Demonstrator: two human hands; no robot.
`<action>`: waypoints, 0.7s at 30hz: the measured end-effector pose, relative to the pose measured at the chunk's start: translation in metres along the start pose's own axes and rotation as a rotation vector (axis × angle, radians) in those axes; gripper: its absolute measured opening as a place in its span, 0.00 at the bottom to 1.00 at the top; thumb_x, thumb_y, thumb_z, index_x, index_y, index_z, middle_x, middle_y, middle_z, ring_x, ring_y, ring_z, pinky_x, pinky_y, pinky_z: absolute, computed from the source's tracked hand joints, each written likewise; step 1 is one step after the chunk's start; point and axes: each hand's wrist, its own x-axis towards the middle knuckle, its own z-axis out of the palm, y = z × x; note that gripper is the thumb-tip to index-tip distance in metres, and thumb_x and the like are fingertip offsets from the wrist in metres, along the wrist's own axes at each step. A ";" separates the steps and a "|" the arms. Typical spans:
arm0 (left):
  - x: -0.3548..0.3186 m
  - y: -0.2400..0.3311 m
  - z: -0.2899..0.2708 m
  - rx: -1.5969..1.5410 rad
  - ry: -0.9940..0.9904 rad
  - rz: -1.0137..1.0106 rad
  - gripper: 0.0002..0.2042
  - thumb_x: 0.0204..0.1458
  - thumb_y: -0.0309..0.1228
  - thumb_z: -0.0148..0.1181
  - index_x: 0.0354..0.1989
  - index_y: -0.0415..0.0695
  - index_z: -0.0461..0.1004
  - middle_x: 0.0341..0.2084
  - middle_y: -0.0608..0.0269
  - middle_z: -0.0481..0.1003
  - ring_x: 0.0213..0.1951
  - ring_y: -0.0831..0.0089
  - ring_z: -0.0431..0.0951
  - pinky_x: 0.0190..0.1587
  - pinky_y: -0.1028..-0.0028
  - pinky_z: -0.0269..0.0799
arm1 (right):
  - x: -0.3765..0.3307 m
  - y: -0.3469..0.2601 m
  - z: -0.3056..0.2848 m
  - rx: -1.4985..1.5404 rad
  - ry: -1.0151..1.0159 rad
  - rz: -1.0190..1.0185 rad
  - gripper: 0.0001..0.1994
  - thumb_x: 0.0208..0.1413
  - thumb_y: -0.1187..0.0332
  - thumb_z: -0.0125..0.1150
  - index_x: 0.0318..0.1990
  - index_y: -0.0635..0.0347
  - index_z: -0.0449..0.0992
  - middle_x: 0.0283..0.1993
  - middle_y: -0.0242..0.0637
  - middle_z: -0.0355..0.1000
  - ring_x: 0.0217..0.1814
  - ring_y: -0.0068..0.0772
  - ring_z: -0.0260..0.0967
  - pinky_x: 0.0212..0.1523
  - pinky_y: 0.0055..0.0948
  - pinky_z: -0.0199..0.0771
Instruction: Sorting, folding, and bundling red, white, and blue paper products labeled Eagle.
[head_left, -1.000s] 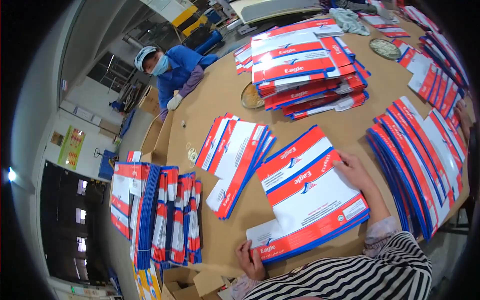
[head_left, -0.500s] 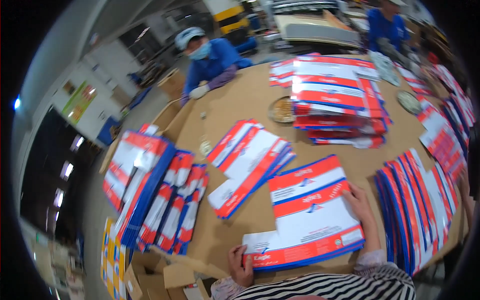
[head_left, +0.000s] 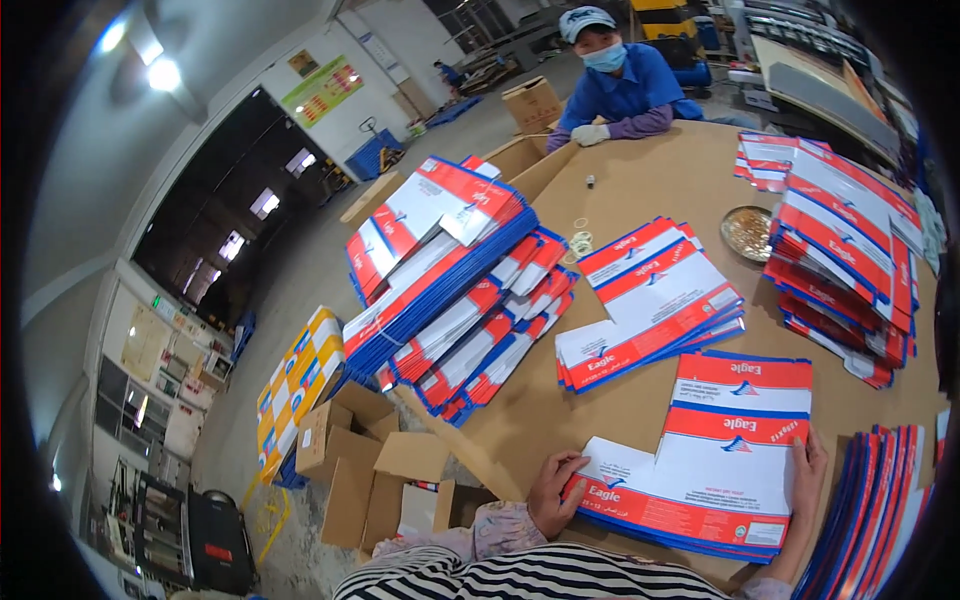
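A stack of flat printed cartons (head_left: 730, 455) in red, white and blue, with a notched outline, lies right in front of me on the brown table. My left hand (head_left: 556, 493) holds its left edge, fingers curled at the short flap. On the opposite side my right hand (head_left: 809, 470) grips the right edge, with the fingers partly hidden. Just beyond lies a smaller fanned pile of the same cartons (head_left: 655, 300), which neither hand touches.
Tall carton stacks stand at the left (head_left: 440, 270), far right (head_left: 845, 230) and near right (head_left: 870, 510). A bowl of rubber bands (head_left: 746, 232) and loose bands (head_left: 580, 241) lie on the table (head_left: 670, 185). Across it leans a masked co-worker (head_left: 630, 90). Open cardboard boxes (head_left: 385, 480) stand below the left edge.
My view has turned left, so the table and its stacks appear farther right. Both hands stay at the edges of the same carton stack.
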 end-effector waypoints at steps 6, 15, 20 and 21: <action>0.001 -0.003 0.000 0.009 -0.012 0.012 0.17 0.49 0.24 0.53 0.49 0.36 0.69 0.47 0.50 0.64 0.49 0.59 0.68 0.53 0.69 0.64 | -0.005 0.005 -0.003 -0.013 0.012 -0.024 0.19 0.60 0.69 0.50 0.56 0.70 0.65 0.46 0.39 0.72 0.44 0.21 0.67 0.46 0.21 0.67; 0.034 0.027 -0.015 0.477 -0.306 0.204 0.22 0.43 0.39 0.62 0.42 0.36 0.70 0.46 0.49 0.66 0.52 0.55 0.65 0.55 0.58 0.59 | -0.003 0.010 -0.002 0.053 0.009 0.004 0.19 0.61 0.68 0.51 0.56 0.69 0.65 0.46 0.38 0.72 0.43 0.21 0.68 0.45 0.20 0.68; 0.053 0.037 0.025 0.283 -0.284 0.411 0.26 0.42 0.38 0.63 0.47 0.34 0.68 0.49 0.47 0.65 0.53 0.51 0.63 0.57 0.59 0.57 | -0.002 0.014 -0.002 -0.017 0.035 -0.021 0.19 0.60 0.70 0.50 0.57 0.70 0.64 0.47 0.39 0.72 0.44 0.21 0.67 0.45 0.20 0.67; 0.056 0.039 0.032 0.274 -0.308 0.436 0.26 0.42 0.38 0.63 0.47 0.34 0.68 0.49 0.47 0.65 0.53 0.51 0.63 0.57 0.59 0.57 | -0.001 0.018 -0.003 -0.046 0.027 -0.040 0.19 0.60 0.70 0.50 0.57 0.71 0.64 0.48 0.39 0.71 0.45 0.21 0.67 0.45 0.20 0.67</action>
